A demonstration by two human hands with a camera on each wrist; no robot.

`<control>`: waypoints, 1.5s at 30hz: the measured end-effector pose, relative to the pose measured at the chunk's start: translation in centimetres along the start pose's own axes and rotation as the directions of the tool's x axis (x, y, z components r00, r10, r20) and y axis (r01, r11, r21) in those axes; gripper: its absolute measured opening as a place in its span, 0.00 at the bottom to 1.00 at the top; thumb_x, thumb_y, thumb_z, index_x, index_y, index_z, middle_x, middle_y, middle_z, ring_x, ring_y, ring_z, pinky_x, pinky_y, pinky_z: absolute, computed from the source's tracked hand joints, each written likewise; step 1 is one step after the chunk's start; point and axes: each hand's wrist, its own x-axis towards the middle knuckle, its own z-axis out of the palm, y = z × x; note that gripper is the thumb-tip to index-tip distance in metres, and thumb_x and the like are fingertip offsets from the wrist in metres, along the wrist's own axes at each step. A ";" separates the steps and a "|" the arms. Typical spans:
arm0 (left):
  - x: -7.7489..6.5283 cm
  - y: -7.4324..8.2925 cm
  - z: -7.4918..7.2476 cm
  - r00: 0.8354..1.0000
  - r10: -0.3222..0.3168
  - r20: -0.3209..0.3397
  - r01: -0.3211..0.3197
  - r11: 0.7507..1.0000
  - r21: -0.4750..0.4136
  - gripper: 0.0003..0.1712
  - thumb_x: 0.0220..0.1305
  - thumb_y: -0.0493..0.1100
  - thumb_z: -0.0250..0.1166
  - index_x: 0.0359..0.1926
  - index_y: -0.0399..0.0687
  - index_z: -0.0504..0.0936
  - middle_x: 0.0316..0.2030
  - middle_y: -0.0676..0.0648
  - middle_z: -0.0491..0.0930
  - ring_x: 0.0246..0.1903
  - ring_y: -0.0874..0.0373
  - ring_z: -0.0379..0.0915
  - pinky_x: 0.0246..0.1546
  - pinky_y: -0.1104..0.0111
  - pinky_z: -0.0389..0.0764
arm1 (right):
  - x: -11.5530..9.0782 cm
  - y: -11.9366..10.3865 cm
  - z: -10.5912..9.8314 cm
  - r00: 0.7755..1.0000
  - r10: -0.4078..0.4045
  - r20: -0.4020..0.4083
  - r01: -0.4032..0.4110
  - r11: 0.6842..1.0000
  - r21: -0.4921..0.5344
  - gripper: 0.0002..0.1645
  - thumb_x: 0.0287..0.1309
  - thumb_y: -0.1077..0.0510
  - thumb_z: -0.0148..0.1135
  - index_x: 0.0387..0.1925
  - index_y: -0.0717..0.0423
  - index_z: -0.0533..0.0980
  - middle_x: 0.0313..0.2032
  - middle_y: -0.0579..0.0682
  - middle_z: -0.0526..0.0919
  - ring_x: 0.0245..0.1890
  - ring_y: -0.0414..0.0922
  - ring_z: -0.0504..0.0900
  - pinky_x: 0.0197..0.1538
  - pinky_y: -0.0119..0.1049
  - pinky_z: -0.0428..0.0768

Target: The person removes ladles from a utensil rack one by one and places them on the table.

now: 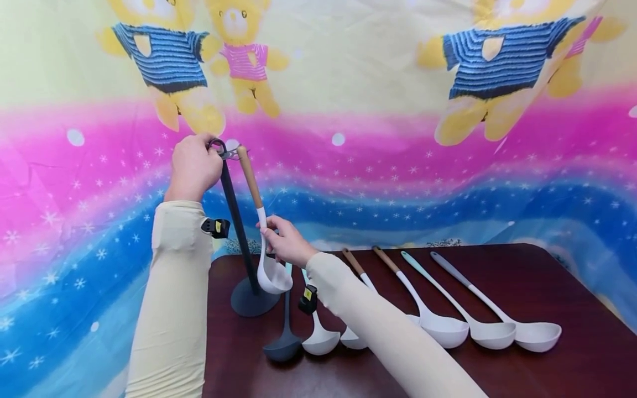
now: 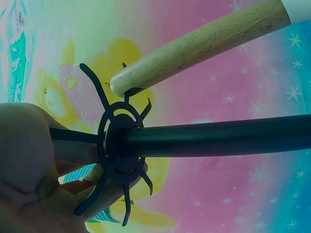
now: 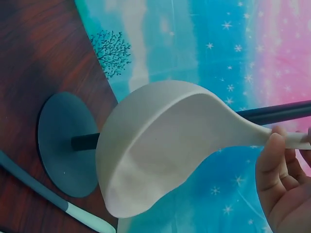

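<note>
My left hand (image 1: 193, 168) grips the hooked top of a black utensil stand (image 1: 235, 215); in the left wrist view, its fingers reach behind the ring of hooks (image 2: 100, 133). A white ladle (image 1: 272, 276) with a wooden handle hangs upright beside the pole, bowl down. Between thumb and fingers, my right hand (image 1: 287, 240) pinches its white neck just above the bowl. The wooden handle's end (image 2: 121, 83) is right at one of the hooks, with a hook tip overlapping it. In the right wrist view, the ladle's bowl (image 3: 150, 155) covers part of the pole.
Several more ladles lie on the dark wooden table (image 1: 527, 276), including a dark grey ladle (image 1: 283, 348) near the stand's round base (image 1: 249, 304) and a grey-handled ladle (image 1: 537, 337) at the right. A cloth backdrop (image 1: 348, 188) with printed bears hangs behind.
</note>
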 end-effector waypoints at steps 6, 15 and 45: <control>-0.1 0.3 0.0 1.000 -0.003 -0.007 0.003 1.000 -0.017 0.23 0.75 0.38 0.44 0.64 0.39 0.75 0.53 0.32 0.76 0.49 0.38 0.69 0.49 0.47 0.78 | -0.4 -0.1 -0.6 1.000 -0.026 -0.012 0.025 0.999 -0.032 0.16 0.78 0.56 0.44 0.59 0.55 0.72 0.45 0.51 0.79 0.35 0.64 0.76 0.24 0.41 0.75; -0.3 0.7 0.1 1.000 -0.010 -0.016 0.009 0.999 -0.039 0.22 0.73 0.36 0.46 0.61 0.36 0.77 0.52 0.32 0.77 0.46 0.39 0.70 0.45 0.49 0.79 | -0.8 0.0 -1.4 0.996 -0.074 -0.042 0.071 0.995 -0.067 0.16 0.78 0.57 0.45 0.59 0.57 0.72 0.44 0.51 0.78 0.29 0.53 0.77 0.26 0.40 0.79; -0.1 0.4 0.2 1.000 -0.003 -0.027 0.003 1.000 0.014 0.19 0.70 0.35 0.48 0.55 0.38 0.80 0.49 0.34 0.80 0.54 0.39 0.67 0.65 0.43 0.58 | -7.7 1.3 -7.0 0.984 -0.123 -0.132 0.105 0.985 -0.137 0.15 0.76 0.53 0.50 0.56 0.54 0.74 0.39 0.53 0.80 0.21 0.47 0.72 0.23 0.38 0.76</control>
